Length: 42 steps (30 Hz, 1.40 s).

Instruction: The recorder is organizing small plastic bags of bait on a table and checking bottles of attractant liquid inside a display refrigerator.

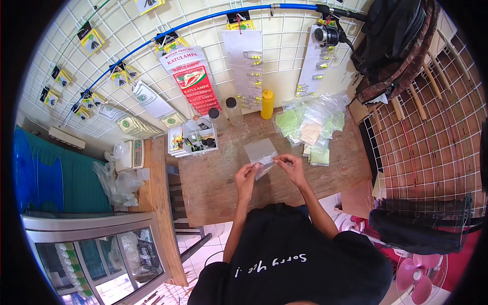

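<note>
A small clear plastic bag is stretched between both my hands above the wooden table. My left hand pinches its left edge between thumb and finger. On the other side, my right hand pinches its right edge. Whitish material or glare shows near the bag's middle; I cannot tell which. To the right lies a heap of clear plastic packets, several with pale green contents and one with a beige piece on top.
Behind my hands on the table stand a yellow squeeze bottle, two dark-capped clear bottles and a white divided tackle box. A digital scale sits at left. Fishing tackle hangs on the white wire grid.
</note>
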### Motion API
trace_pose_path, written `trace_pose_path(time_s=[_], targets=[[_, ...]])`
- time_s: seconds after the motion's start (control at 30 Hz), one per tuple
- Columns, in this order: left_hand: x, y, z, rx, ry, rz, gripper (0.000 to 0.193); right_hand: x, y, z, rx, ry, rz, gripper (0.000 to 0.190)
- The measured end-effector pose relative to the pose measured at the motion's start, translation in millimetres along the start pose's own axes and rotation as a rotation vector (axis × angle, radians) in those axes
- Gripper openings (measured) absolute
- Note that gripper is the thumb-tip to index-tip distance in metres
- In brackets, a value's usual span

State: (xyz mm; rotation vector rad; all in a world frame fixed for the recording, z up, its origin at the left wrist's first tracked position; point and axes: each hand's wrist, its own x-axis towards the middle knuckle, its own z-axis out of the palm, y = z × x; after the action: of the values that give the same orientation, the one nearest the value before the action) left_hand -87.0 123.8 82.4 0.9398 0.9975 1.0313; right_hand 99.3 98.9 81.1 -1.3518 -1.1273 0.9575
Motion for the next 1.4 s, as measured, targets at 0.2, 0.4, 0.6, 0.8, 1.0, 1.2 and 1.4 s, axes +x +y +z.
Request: trace_pose_path(time_s=[0.2,0.4,0.6,0.8,1.0,1.2,1.4], targets=[[-3.6,4.4,7.8,0.115,0.186,0.087,0.022,-2.4,-5.2,2.1,0.025,0.066,0.085,0.014],[0.4,-2.3,-1.3,0.292,0.191,0.19,0.017,-1.7,-6.8,-3.3,-0.059,0.021,0.075,0.016],[-1.1,9.3,-1.4,0.452,0.131,0.298,0.017,-1.1,-9.5,-7.8,-0.333,0.067,-0.141,0.018],[-2.8,19.0,-2.8,0.733,0.152,0.424,0.012,-3.5,-17.8,-3.5,-0.494,0.108,-0.186,0.013],[0.9,25.0,-3.7,0.696,0.086,0.523,0.01,3.3,-14.1,-5.8,-0.188,-0.036,-0.2,0.014],[2.5,27.1,-8.4,0.298,-0.075,0.228,0.011,4.1,-24.0,-4.5,0.145,-0.123,0.072,0.013],[-1.6,35.5,-9.2,0.155,-0.121,0.078,0.018,4.0,-45.3,-5.3,0.177,-0.091,0.192,0.018]])
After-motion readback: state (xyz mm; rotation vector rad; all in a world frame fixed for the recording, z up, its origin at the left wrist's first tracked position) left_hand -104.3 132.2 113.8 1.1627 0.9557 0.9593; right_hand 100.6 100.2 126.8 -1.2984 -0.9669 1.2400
